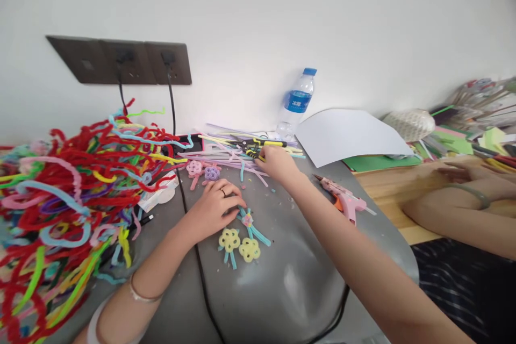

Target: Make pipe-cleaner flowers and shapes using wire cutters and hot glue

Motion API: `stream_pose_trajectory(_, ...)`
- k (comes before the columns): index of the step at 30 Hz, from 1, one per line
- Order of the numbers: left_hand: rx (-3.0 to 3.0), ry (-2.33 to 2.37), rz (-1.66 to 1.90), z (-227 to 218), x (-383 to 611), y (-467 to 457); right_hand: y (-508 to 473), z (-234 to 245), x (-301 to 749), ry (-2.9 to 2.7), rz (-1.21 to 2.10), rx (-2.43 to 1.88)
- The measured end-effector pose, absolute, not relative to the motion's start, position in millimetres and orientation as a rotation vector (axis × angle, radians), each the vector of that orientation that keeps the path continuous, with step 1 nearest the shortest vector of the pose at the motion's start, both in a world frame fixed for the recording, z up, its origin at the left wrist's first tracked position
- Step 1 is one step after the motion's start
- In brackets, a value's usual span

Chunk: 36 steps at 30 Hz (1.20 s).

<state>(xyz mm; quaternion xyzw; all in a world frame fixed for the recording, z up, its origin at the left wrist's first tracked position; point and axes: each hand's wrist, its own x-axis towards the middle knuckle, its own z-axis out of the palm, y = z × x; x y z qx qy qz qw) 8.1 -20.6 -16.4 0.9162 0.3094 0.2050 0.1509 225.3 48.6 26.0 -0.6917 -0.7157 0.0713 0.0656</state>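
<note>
My right hand [276, 164] is closed round a handle of the yellow-and-black pliers [264, 143], which lie on loose pipe cleaners [226, 158] by the wall. My left hand [217, 204] rests on the grey table with its fingers loosely bent and apart. Its thumb and index fingertips reach the upper end of a blue pipe-cleaner piece with a pink centre [247, 220]; no firm hold shows. Just below are two yellow pipe-cleaner flowers [229, 239], at least one with blue stems. Beyond the left fingers sit a pink flower [194, 167] and a purple flower [212, 173].
A large heap of pipe cleaners [80, 188] covers the left side. A black cable [197, 258] crosses the grey table [290, 290]. To the right are a pink glue gun [342, 196], a water bottle [297, 102], white paper [355, 134] and another person's arm [455, 204].
</note>
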Motion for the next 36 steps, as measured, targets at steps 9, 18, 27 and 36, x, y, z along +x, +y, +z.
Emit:
stream_pose_trajectory(9, 2.588, 0.898, 0.663, -22.8, 4.3, -17.2, 71.6, 52.7, 222.6, -2.186, 0.183, -2.095)
stream_pose_trajectory(18, 2.575, 0.876, 0.721, -25.2, 3.5, -17.6, -3.5, 137.4, 255.1, -1.713, 0.145, -1.73)
stream_pose_trajectory(27, 2.56, 0.905, 0.684, -25.7, 3.2, -20.5, -129.5, 84.3, 262.8, -0.994, 1.549, -1.237)
stream_pose_trajectory(36, 2.548, 0.925, 0.666, -25.2, 5.2, -19.7, -183.6, -22.7, 241.6, -0.998, 1.662, -1.743)
